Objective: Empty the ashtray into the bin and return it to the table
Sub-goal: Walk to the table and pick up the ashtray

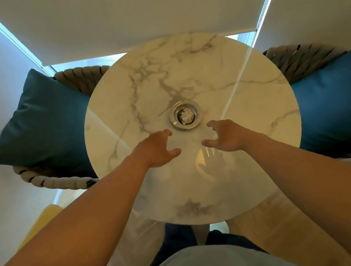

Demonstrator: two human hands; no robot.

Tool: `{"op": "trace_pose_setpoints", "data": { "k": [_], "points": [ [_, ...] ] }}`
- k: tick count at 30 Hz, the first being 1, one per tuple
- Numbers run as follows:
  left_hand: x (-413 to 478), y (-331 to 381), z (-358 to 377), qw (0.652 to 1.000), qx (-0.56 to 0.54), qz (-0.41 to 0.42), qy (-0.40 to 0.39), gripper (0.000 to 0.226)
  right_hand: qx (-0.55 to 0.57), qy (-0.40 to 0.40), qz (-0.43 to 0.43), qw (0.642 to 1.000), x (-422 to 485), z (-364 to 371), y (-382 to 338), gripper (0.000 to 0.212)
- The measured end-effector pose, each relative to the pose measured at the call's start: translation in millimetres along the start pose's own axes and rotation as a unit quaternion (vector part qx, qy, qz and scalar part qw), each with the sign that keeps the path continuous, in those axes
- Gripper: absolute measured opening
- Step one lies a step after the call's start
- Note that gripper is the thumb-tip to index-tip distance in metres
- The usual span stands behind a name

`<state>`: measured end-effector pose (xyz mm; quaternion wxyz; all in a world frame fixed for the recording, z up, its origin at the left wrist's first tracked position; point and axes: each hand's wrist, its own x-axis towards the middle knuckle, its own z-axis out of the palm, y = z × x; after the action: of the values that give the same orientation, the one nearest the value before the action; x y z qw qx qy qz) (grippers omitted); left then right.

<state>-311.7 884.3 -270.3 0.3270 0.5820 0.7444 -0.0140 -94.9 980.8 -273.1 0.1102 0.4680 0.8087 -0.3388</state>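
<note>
A round silver ashtray (185, 115) with grey ash in its bowl sits near the middle of a round white marble table (249, 119). My left hand (157, 149) hovers just below and left of the ashtray, fingers spread and curled, holding nothing. My right hand (224, 134) mirrors it below and right of the ashtray, also open and empty. Neither hand touches the ashtray. No bin is in view.
Two woven rope chairs flank the table, each with a teal cushion: one at left (39, 124), one at right (342, 98). White roller blinds (136, 10) hang behind the table. A yellow object (42, 222) lies on the floor at lower left.
</note>
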Motion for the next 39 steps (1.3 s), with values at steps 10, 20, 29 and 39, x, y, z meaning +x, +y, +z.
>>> {"op": "trace_pose_setpoints", "data": {
  "k": [10,20,29,39],
  "points": [
    [87,-46,-10,0.999,-0.018,0.041,-0.018,0.087,0.041,0.018,0.081,0.996,60,18,-3,0.084],
    [141,-46,-13,0.998,-0.048,0.035,-0.019,0.107,0.09,0.067,0.09,0.99,115,13,8,0.082],
    [167,-22,-4,0.996,-0.079,0.024,-0.021,0.122,0.117,0.069,0.061,0.989,140,16,25,0.079],
    [172,-17,0,0.998,-0.06,0.02,-0.017,0.119,0.138,0.093,0.045,0.985,155,19,22,0.059]
  ]
}}
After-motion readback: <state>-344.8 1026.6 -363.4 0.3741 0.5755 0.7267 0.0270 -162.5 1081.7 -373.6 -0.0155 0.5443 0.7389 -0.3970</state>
